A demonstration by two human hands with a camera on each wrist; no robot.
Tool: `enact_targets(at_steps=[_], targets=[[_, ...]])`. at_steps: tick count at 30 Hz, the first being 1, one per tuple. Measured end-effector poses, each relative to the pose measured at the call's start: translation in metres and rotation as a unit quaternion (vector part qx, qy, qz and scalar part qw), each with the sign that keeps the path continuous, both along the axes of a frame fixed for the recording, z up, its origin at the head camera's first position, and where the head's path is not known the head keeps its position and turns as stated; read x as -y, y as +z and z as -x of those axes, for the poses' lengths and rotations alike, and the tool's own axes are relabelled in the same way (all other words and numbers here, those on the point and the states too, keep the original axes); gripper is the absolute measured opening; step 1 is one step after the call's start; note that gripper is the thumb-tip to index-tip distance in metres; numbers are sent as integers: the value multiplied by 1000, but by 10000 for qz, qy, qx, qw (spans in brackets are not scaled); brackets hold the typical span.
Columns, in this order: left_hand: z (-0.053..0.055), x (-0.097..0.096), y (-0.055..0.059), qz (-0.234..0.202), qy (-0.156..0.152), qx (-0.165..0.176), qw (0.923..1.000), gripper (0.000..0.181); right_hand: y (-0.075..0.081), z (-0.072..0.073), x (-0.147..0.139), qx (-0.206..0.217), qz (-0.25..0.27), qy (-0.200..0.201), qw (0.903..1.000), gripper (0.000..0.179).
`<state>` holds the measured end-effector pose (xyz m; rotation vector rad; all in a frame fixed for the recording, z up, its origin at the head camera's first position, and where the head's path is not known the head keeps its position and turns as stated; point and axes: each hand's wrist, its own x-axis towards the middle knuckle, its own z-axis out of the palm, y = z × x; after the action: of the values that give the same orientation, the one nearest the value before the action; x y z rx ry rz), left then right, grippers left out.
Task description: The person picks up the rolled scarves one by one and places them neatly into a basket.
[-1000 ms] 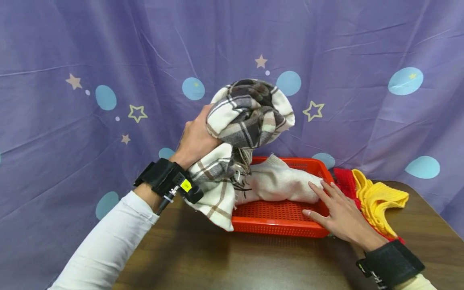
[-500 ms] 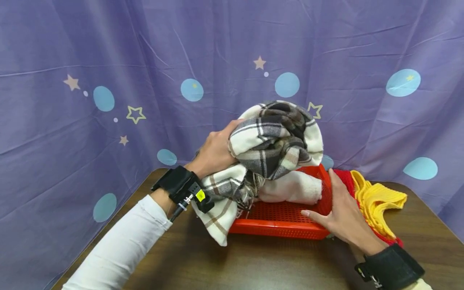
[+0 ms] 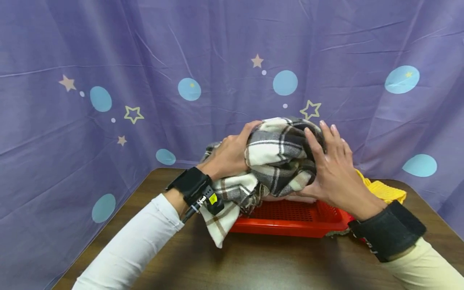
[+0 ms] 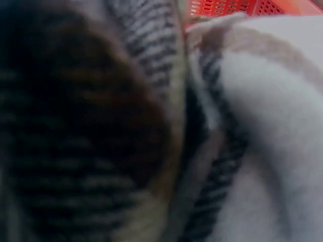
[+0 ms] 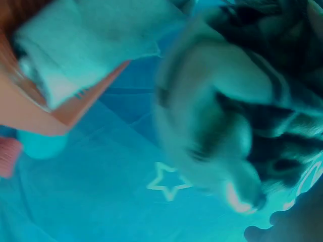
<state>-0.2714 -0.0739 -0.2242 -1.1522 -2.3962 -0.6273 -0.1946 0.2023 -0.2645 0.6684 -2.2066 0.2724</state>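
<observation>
A bundled plaid scarf (image 3: 277, 155) in white, grey, black and brown hangs over the basket, with one fringed end drooping at the left. My left hand (image 3: 230, 155) grips its left side; plaid folds (image 4: 272, 96) fill the left wrist view. On the right of the bundle, my right hand (image 3: 337, 173) rests with fingers spread, its thumb partly hidden below. Beneath is a red plastic basket (image 3: 286, 228). Inside lies a rolled white cloth (image 5: 101, 45), mostly covered by the scarf in the head view.
Yellow knitted fabric (image 3: 386, 191) lies on the wooden table (image 3: 268, 262) to the right of the basket, partly behind my right wrist. A purple curtain (image 3: 217, 48) with stars and blue ovals hangs close behind the table.
My left hand has brought the scarf bundle down and to the right. My right hand has risen from beside the basket's right end to the bundle's right side.
</observation>
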Motion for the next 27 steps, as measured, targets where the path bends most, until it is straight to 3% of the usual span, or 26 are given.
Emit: enact_targets(at_steps=[3,8,15,18,20,23,27], targets=[[-1,-5,-1,157,-6,-35,9999,92,9,3,10,54,-326,-60,9994,152],[-3,-13,-1,522,-69,-399,9978,77,20,13,18,455,-565,-271,9970,153],[-11,-25,4,770,-453,-828,9925,64,24,22,12,1163,-140,207,9929,152],[-12,-31,5,761,-618,-979,9904,60,22,23,11,1505,157,158,9884,146],[-12,-34,7,754,-663,-1053,9894,60,21,24,11,1580,365,56,9867,132],[-13,-36,10,851,-545,-1180,9879,61,21,25,10,1408,527,-59,9886,86],[-14,-33,11,1161,-52,-1390,9834,61,21,27,7,826,452,-125,9955,29]])
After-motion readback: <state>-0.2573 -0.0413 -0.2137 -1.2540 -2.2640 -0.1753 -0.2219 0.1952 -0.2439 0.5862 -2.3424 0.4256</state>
